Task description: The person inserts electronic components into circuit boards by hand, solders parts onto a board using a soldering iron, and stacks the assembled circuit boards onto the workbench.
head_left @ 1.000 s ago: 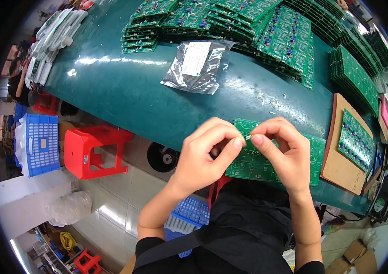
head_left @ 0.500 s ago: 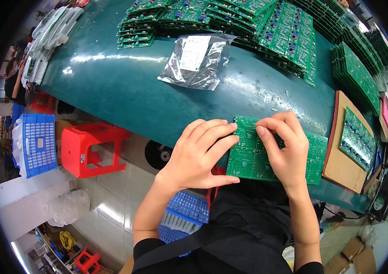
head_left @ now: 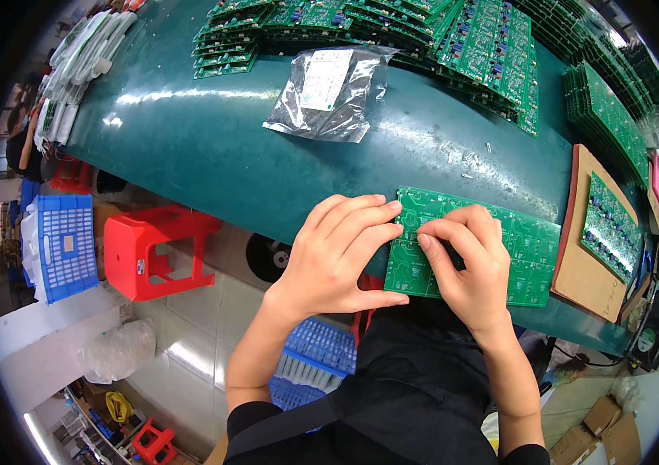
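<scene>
A green circuit board panel [head_left: 527, 256] lies at the near edge of the table, in front of my body. My left hand [head_left: 337, 252] holds the panel's left side, fingertips at the upper left edge and thumb by the lower left corner. Over the panel's left half is my right hand [head_left: 469, 263], thumb and forefinger pinched together close to the surface. Whatever sits in that pinch is too small or hidden to make out. The right hand covers part of the panel's middle.
Stacked populated circuit boards [head_left: 492, 58] fill the table's far side. A dark shiny bag [head_left: 345, 112] with a white label lies before them. On the right, a brown clipboard [head_left: 573, 267] carries another board [head_left: 612, 225]. A red stool [head_left: 132, 252] stands on the floor at left.
My right hand has moved left and slightly down across the panel, its pinch now nearer the left edge. The panel's far edge sits slightly higher in view; my left hand stays at its side.
</scene>
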`<state>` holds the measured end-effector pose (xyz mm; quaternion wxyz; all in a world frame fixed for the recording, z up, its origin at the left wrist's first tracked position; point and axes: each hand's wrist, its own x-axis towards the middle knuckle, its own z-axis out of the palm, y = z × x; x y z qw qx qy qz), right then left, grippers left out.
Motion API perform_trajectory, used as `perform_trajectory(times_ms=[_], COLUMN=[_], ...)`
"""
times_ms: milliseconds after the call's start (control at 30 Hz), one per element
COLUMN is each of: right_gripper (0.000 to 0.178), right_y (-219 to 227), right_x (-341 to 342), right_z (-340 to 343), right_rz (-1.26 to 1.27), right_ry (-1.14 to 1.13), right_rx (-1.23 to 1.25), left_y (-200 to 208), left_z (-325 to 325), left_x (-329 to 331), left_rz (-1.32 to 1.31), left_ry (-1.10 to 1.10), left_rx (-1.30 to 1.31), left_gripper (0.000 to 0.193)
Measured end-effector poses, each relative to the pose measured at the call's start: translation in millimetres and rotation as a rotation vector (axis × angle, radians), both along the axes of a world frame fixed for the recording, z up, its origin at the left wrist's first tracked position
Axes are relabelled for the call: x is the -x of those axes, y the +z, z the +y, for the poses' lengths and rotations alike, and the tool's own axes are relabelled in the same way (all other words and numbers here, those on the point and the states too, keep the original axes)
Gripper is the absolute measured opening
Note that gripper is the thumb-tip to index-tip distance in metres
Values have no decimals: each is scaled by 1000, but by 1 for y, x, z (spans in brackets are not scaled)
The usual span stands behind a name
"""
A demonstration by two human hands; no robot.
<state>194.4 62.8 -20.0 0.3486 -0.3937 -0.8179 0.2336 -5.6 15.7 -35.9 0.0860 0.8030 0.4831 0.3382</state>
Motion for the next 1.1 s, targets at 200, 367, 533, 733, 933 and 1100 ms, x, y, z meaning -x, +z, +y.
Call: perform_trajectory(times_ms=[200,367,533,733,933,1100], right_gripper=[16,16,18,17,17,17], right_y=[-2,-3,-2,1,3,4], right_x=[5,5,8,12,15,16], right_z=[1,1,0,-3,-8,-12], right_rz=[-5,-21,-45,-69,-89,-141], right_ry=[28,35,55,72,14,-9], right_rx=[-46,-47,-119,-119,-125,-174], left_y=[-2,-4,-3,-3,-3,-5], left_z=[-1,-1,-2,-1,-2,-1], left_x=[0,0,1,0,1,0], left_rz=[-4,-20,-24,-6,-18,-54], left_ry=[-3,3,5,14,21,7], left_rx=[-6,-2,5,-1,1,0], left_gripper=[65,66,68,63,62,66])
